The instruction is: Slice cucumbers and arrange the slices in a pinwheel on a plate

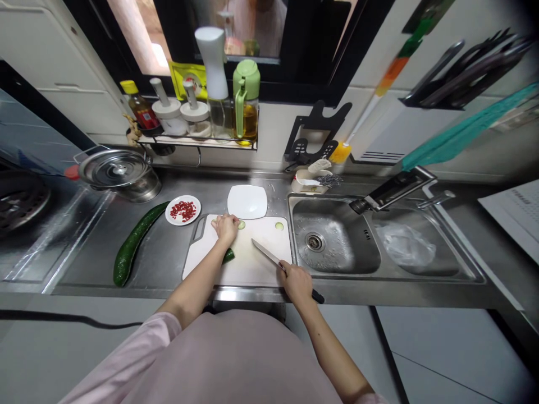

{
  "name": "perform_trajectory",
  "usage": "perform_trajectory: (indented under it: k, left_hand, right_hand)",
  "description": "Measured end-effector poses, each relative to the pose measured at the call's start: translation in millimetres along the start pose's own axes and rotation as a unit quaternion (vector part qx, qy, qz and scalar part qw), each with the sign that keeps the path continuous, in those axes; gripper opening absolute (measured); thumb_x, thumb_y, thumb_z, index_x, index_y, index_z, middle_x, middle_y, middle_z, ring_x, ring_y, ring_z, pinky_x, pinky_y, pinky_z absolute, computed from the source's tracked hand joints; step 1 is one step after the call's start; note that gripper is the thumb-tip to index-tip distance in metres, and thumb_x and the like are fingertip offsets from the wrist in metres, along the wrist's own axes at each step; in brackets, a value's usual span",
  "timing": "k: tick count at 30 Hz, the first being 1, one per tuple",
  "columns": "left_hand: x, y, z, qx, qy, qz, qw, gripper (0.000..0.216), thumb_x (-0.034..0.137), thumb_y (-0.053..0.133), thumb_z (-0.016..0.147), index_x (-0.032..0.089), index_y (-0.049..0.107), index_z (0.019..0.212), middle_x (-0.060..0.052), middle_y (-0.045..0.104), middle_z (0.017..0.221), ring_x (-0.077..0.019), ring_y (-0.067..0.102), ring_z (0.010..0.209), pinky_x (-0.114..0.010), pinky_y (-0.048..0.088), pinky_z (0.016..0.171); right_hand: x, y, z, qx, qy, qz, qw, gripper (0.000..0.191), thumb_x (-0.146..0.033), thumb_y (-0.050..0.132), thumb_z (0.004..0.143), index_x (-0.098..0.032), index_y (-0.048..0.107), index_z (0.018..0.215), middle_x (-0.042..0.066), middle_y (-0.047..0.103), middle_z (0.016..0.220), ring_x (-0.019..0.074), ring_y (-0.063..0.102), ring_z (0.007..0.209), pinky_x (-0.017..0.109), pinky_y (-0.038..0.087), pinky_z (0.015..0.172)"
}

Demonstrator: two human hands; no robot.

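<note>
My left hand (226, 227) rests curled on a cucumber piece (228, 256) lying on the white cutting board (252, 264); only the piece's near dark-green end shows below my wrist. A thin cucumber slice (241, 225) lies beside my fingers and another slice (279, 226) sits near the board's far right corner. My right hand (297, 282) grips the black handle of a knife (268, 255), its blade angled up-left over the board, apart from the cucumber. A whole cucumber (133, 242) lies on the steel counter to the left.
A small plate of chopped red chili (183, 210) and an empty white square plate (247, 201) sit behind the board. A lidded steel pot (119, 173) stands at left, the sink (337, 241) at right with a folding tap (393, 189). Bottles fill a wall rack (197, 140).
</note>
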State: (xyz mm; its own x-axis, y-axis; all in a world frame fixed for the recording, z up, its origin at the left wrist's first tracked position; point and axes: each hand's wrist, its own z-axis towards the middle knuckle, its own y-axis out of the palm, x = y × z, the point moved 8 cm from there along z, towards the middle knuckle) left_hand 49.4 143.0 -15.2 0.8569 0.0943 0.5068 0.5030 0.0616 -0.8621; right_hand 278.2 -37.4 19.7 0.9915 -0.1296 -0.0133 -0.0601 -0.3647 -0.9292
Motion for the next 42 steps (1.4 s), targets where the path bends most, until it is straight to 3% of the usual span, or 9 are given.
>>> perform_trajectory:
  k: [11, 19, 22, 26, 29, 31, 33, 37, 42]
  left_hand:
    - [2.7, 5.4, 0.6, -0.046, -0.021, 0.060, 0.997, 0.015, 0.034, 0.057, 0.085, 0.024, 0.069, 0.086, -0.008, 0.064, 0.102, -0.0285, 0.046, 0.107, -0.043, 0.025, 0.088]
    - [2.8, 4.4, 1.3, -0.036, -0.032, 0.035, 0.998, 0.016, 0.035, 0.060, 0.083, 0.023, 0.069, 0.076, -0.009, 0.064, 0.100, -0.0298, 0.047, 0.106, -0.045, 0.026, 0.089]
    - [-5.8, -8.5, 3.0, 0.006, -0.069, -0.034, 0.997, 0.019, 0.038, 0.058, 0.084, 0.024, 0.070, 0.081, -0.008, 0.065, 0.098, -0.0285, 0.050, 0.105, -0.044, 0.031, 0.090]
    - [-35.6, -42.6, -3.0, 0.127, -0.124, -0.194, 0.965, 0.029, 0.042, 0.049, 0.088, 0.022, 0.068, 0.095, -0.006, 0.066, 0.094, -0.0207, 0.057, 0.090, -0.034, 0.041, 0.082]
    - [-57.6, -67.6, -24.6, 0.212, -0.119, -0.267, 0.933, 0.033, 0.042, 0.046, 0.089, 0.018, 0.065, 0.099, -0.005, 0.067, 0.092, -0.0176, 0.059, 0.083, -0.029, 0.045, 0.078]
    - [-65.5, -76.4, -45.8, 0.226, -0.102, -0.274, 0.929, 0.033, 0.042, 0.044, 0.090, 0.019, 0.065, 0.098, -0.005, 0.067, 0.092, -0.0180, 0.059, 0.085, -0.029, 0.046, 0.079]
    - [-65.7, -78.0, -68.0, 0.195, -0.073, -0.242, 0.948, 0.030, 0.041, 0.046, 0.089, 0.020, 0.066, 0.095, -0.005, 0.067, 0.093, -0.0191, 0.059, 0.087, -0.031, 0.046, 0.083]
    - [-50.3, -65.9, -103.3, 0.043, 0.021, -0.129, 0.991, 0.026, 0.041, 0.054, 0.085, 0.025, 0.066, 0.101, -0.005, 0.066, 0.106, -0.0226, 0.056, 0.103, -0.036, 0.040, 0.095]
    - [-42.4, -49.4, -118.8, -0.118, 0.061, -0.006, 0.991, 0.054, 0.038, 0.069, 0.072, 0.030, 0.056, 0.124, -0.005, 0.060, 0.122, -0.0269, 0.051, 0.115, -0.040, 0.034, 0.097]
  right_hand:
    - [0.2, 1.6, 2.2, -0.006, 0.005, 0.018, 1.000, 0.032, -0.034, 0.038, 0.097, -0.029, 0.062, 0.117, 0.006, 0.071, 0.098, 0.0180, 0.065, 0.091, 0.026, 0.038, 0.075]
    - [-2.4, -2.7, 3.2, -0.012, 0.008, 0.028, 1.000, 0.033, -0.033, 0.041, 0.096, -0.028, 0.062, 0.120, 0.007, 0.071, 0.101, 0.0187, 0.065, 0.094, 0.026, 0.039, 0.076]
    - [-2.4, -4.0, 4.2, -0.009, 0.005, 0.030, 1.000, 0.034, -0.032, 0.040, 0.095, -0.028, 0.062, 0.121, 0.007, 0.071, 0.102, 0.0188, 0.065, 0.094, 0.026, 0.039, 0.077]
    - [-3.1, -3.8, 8.3, -0.001, -0.004, 0.033, 0.999, 0.036, -0.032, 0.040, 0.095, -0.028, 0.062, 0.123, 0.007, 0.071, 0.105, 0.0182, 0.065, 0.095, 0.025, 0.040, 0.078]
    - [-4.8, -3.0, 11.9, 0.000, -0.002, 0.034, 0.999, 0.036, -0.033, 0.040, 0.095, -0.029, 0.062, 0.124, 0.007, 0.071, 0.106, 0.0182, 0.065, 0.096, 0.025, 0.040, 0.079]
    - [-6.4, -3.0, 13.6, 0.001, 0.002, 0.038, 0.999, 0.036, -0.033, 0.041, 0.095, -0.030, 0.062, 0.124, 0.006, 0.071, 0.106, 0.0183, 0.065, 0.097, 0.025, 0.040, 0.080]
    - [-8.1, -3.7, 14.6, 0.004, 0.004, 0.044, 0.999, 0.037, -0.033, 0.041, 0.095, -0.031, 0.062, 0.125, 0.006, 0.071, 0.106, 0.0187, 0.065, 0.097, 0.026, 0.041, 0.081]
    - [-9.9, -4.7, 16.5, 0.001, 0.003, 0.055, 0.998, 0.038, -0.035, 0.039, 0.095, -0.032, 0.061, 0.126, 0.006, 0.071, 0.108, 0.0194, 0.065, 0.098, 0.027, 0.041, 0.081]
    - [-13.8, -8.8, 19.8, -0.002, 0.002, 0.059, 0.998, 0.040, -0.038, 0.036, 0.096, -0.031, 0.061, 0.127, 0.006, 0.071, 0.110, 0.0204, 0.065, 0.100, 0.027, 0.043, 0.081]
